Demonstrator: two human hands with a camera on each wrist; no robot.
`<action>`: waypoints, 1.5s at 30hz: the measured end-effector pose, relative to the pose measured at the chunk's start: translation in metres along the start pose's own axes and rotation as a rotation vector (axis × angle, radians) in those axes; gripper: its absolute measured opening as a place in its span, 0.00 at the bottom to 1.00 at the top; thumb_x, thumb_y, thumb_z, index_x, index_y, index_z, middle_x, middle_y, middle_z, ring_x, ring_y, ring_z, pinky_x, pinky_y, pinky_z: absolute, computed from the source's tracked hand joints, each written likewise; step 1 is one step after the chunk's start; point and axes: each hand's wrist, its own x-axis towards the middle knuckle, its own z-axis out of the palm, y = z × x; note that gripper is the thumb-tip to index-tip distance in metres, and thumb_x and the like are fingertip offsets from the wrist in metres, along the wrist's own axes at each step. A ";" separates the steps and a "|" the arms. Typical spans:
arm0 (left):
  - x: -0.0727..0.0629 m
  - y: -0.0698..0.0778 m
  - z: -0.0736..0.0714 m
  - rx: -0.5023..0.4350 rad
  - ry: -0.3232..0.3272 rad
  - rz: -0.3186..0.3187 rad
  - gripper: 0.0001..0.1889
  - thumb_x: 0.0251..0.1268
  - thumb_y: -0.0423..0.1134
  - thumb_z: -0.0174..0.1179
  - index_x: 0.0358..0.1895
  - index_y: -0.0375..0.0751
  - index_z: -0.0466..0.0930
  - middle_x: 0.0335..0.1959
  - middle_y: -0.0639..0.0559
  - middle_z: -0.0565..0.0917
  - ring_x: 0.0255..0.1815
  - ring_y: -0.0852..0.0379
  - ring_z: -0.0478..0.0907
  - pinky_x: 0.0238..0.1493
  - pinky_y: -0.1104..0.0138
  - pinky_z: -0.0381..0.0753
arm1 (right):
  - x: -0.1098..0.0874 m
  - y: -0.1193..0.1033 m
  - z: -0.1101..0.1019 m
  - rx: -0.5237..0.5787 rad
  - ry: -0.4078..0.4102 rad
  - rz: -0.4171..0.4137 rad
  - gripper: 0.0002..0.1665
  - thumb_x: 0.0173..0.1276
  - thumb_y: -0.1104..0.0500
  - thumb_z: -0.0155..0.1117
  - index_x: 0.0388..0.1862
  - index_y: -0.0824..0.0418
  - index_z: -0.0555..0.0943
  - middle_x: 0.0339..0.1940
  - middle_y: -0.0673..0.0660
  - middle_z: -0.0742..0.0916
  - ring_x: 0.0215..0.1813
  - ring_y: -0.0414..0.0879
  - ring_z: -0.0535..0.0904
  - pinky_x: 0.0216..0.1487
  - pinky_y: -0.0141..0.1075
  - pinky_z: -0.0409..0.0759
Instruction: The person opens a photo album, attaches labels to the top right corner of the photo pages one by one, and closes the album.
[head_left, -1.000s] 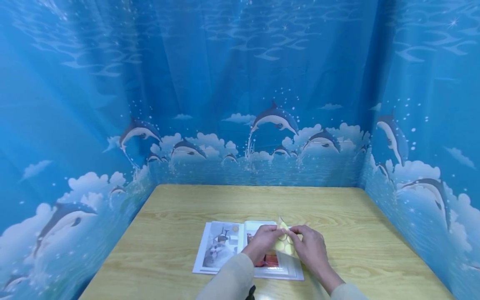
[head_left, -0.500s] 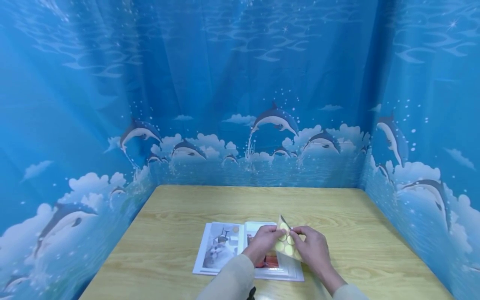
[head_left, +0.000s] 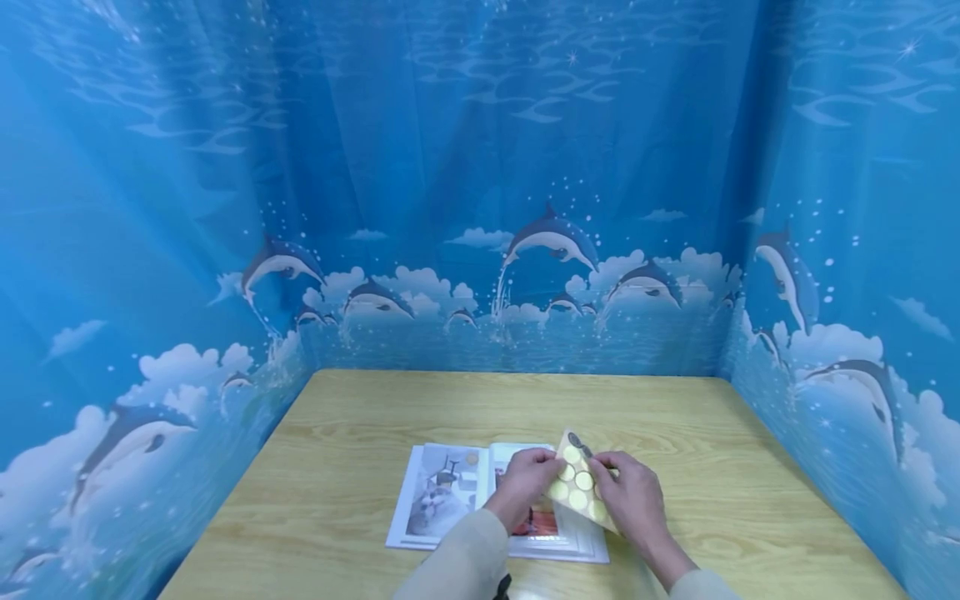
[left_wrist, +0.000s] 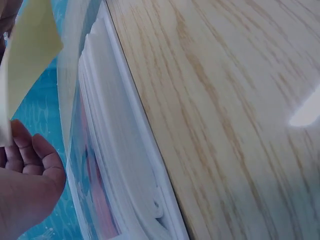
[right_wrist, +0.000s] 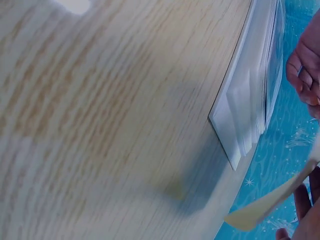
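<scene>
A sheet of round yellow stickers (head_left: 578,499) is tilted in the air above the right page of an open photo album (head_left: 397,533). My left hand (head_left: 527,481) pinches its left edge between thumb and fingers. At the upper right edge, my right hand (head_left: 633,497) pinches the sheet, near two dark round spots at its top corner. I cannot tell whether a loosened sticker is between the right fingertips. The sheet's plain yellowish back (left_wrist: 35,55) shows in the left wrist view, and its edge (right_wrist: 270,202) appears bent in the right wrist view.
The album lies on a wood-grain table (head_left: 315,492), its left page bearing a grey picture (head_left: 438,500) and a small round sticker (head_left: 472,458). Its right page has a reddish picture (head_left: 542,523) under clear film. Blue dolphin curtains (head_left: 480,167) enclose the table's back and sides.
The sticker sheet has turned so more of its face shows, with dark round spots now visible at its top. My right hand has shifted slightly right; my left hand has barely moved.
</scene>
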 end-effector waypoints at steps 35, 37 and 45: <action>-0.004 -0.005 0.011 0.174 0.061 -0.021 0.05 0.62 0.31 0.61 0.39 0.35 0.84 0.30 0.52 0.80 0.28 0.57 0.75 0.28 0.69 0.80 | 0.009 0.017 -0.023 0.027 -0.011 0.115 0.16 0.76 0.54 0.57 0.53 0.64 0.81 0.51 0.65 0.86 0.32 0.47 0.78 0.32 0.36 0.77; -0.004 -0.005 0.013 0.197 0.065 -0.006 0.05 0.61 0.30 0.61 0.38 0.34 0.85 0.30 0.52 0.80 0.28 0.58 0.75 0.28 0.69 0.79 | 0.009 0.018 -0.023 0.025 -0.005 0.115 0.15 0.75 0.55 0.57 0.52 0.63 0.81 0.51 0.66 0.86 0.34 0.47 0.79 0.34 0.37 0.77; -0.007 -0.003 0.022 0.286 0.038 0.070 0.09 0.58 0.30 0.65 0.42 0.31 0.85 0.33 0.48 0.84 0.31 0.58 0.78 0.33 0.67 0.83 | 0.010 0.022 -0.024 0.048 -0.012 0.146 0.15 0.75 0.54 0.57 0.51 0.62 0.82 0.52 0.65 0.86 0.20 0.45 0.72 0.21 0.34 0.73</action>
